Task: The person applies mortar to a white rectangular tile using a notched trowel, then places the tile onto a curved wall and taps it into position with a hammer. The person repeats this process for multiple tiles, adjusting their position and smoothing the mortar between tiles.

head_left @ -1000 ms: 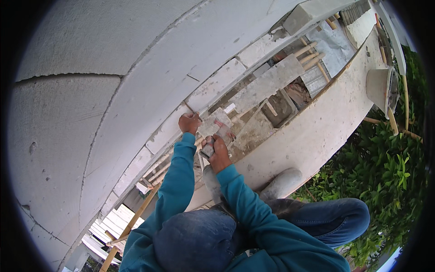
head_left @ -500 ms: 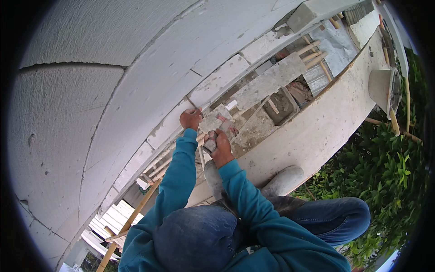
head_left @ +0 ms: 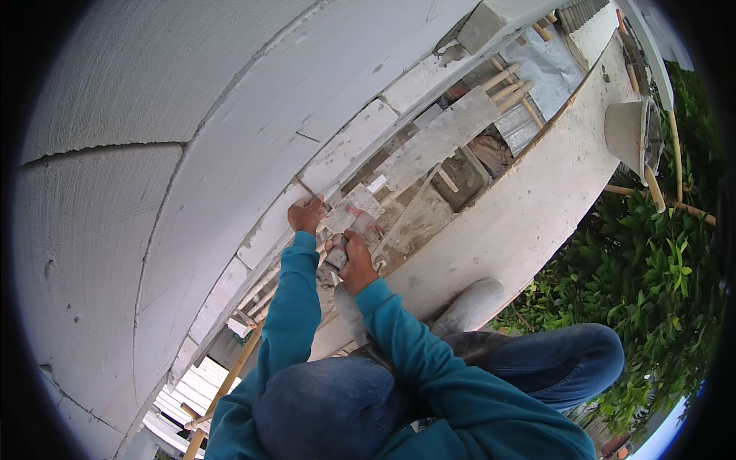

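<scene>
My left hand is at the lower edge of the pale block wall, just below an upright joint between two blocks. Its fingers are curled together, and what they pinch, if anything, is hidden. Close beside it, my right hand is closed around a dusty grey lump-like object with pinkish patches, whose kind I cannot make out. Beyond both hands lies a mortar-stained board with a pinkish-red rag-like piece on it.
Planks and bamboo poles fill the gap between the wall and a pale curved ledge. A mortar trough holds a stick. A bucket stands on the ledge, with green foliage beyond. A loose block rests on the far wall.
The whole view has shifted, so the wall, planks and both hands appear further left. My hands keep nearly the same places by the wall, and my right hand still grips the grey object.
</scene>
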Demonstrator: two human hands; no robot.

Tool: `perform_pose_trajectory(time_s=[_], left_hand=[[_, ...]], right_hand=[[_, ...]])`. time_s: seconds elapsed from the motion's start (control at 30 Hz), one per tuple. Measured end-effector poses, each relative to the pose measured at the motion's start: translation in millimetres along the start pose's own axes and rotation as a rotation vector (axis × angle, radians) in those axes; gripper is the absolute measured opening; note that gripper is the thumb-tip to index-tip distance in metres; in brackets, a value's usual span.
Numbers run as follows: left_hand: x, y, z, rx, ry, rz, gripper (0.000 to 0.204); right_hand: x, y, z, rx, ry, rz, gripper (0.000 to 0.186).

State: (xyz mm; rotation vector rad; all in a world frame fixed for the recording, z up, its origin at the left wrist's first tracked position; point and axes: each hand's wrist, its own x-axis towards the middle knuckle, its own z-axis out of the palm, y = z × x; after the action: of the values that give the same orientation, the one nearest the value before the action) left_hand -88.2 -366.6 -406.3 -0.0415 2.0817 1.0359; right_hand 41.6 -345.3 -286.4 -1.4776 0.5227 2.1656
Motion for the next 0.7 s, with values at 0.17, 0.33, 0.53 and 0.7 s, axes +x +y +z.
perform_pose_trajectory(time_s=[0.17,0.33,0.53,0.7], left_hand=[[2,-8,5,-0.092,0.063,0.059,0.033],[4,-16,-1,-0.077,0.082,0.057,0.031],[19,-13,-10,0.371,0.084,0.176,0.04],[20,-13,-14,0.389,0.042,0.181,0.041]], right_hand=[[16,0,-11,-0.018,-0.04,0.059,0.017],[14,6,-6,0.1,-0.007,0.047,0.021],[11,14,-5,0.073,-0.023,0.061,0.02],[-10,15,8,0.066,-0.011,0.102,0.018]])
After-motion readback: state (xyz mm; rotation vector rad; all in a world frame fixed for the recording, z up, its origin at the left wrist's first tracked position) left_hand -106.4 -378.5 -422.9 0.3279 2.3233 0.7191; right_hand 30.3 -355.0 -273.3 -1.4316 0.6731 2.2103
